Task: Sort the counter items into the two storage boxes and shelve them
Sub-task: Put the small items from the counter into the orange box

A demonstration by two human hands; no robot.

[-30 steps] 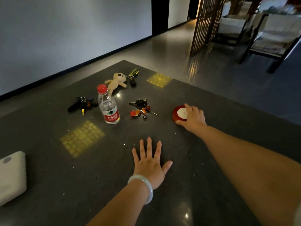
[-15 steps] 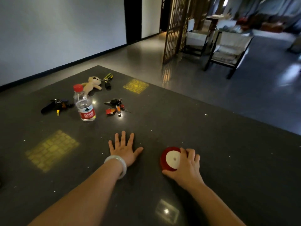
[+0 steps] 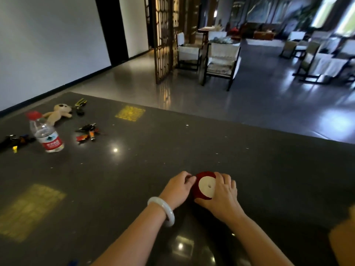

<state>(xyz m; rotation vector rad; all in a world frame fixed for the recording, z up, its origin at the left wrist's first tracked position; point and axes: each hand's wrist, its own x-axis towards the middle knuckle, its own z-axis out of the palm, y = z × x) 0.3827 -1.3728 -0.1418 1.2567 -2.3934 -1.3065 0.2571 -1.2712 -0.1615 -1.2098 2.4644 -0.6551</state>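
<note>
A red ribbon spool (image 3: 204, 186) is gripped between both hands on the dark surface (image 3: 134, 179), left hand (image 3: 177, 189) and right hand (image 3: 221, 194) curled at its sides.

Counts on the table (image 3: 192, 143)

One red spool (image 3: 203, 186) between two hands, left (image 3: 177, 188) and right (image 3: 222, 196). Far to the left of the hands: one bottle (image 3: 47, 134), one plush toy (image 3: 57, 113), and three key bunches, one (image 3: 88, 131) nearest the hands, one (image 3: 79, 106) beyond the toy, one (image 3: 15, 141) left of the bottle.
</note>
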